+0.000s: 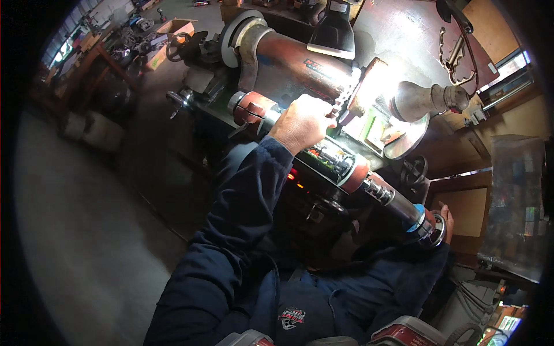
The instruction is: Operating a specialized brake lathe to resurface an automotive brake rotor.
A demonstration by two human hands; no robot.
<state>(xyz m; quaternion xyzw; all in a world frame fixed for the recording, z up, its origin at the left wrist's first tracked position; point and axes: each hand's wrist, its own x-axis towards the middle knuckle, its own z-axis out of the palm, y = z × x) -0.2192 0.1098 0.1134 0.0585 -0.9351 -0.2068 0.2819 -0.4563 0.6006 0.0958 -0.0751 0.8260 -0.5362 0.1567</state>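
My left hand (303,122) is closed in a fist over the long workhead of a grinding machine, beside a red split clamp collar (255,108) with a lever. Next to its fingers runs a bright, knobbly segmented piece (348,91); glare hides whether the hand holds it. Under and to the right of this hand, the shaft assembly (333,158) slants down to a second red collar (356,175) and a dark cylinder (401,206). At its lower right end, my right hand (447,218) has its fingers curled round the rim of a chrome handwheel (438,229).
A reddish-brown motor housing (306,62) lies behind the shaft, under a black lamp (333,33). Right of it stand a grey flared part (424,101) and a black handwheel (414,170). A plastic-covered panel (513,202) hangs at right; a cardboard box (170,43) sits far left.
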